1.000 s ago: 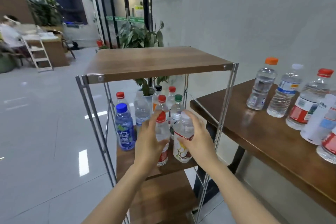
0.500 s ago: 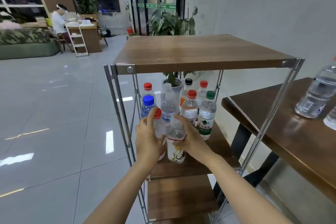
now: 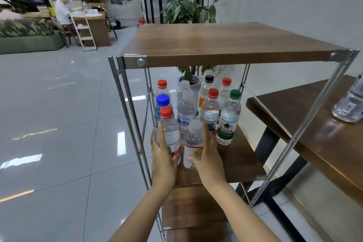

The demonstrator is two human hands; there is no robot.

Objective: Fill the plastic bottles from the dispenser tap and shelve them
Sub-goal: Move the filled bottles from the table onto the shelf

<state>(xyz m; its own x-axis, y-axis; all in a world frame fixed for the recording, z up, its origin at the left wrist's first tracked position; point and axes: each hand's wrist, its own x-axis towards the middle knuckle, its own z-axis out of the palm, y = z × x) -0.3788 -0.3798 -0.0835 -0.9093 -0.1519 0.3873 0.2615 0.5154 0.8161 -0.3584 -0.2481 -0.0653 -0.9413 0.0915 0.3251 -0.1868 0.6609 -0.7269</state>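
On the middle wooden shelf (image 3: 239, 161) of a metal rack, the left hand (image 3: 163, 160) lies straight-fingered against a clear red-capped plastic bottle (image 3: 171, 133). At its three o'clock, the right hand (image 3: 208, 161) likewise touches a clear white-capped plastic bottle (image 3: 193, 143).

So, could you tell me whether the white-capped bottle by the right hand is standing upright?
Upright: the white-capped bottle stands base-down on the middle shelf, cap on top.

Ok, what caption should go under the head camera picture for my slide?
Left hand and right hand steady a red-capped bottle and a white-capped bottle on the shelf.
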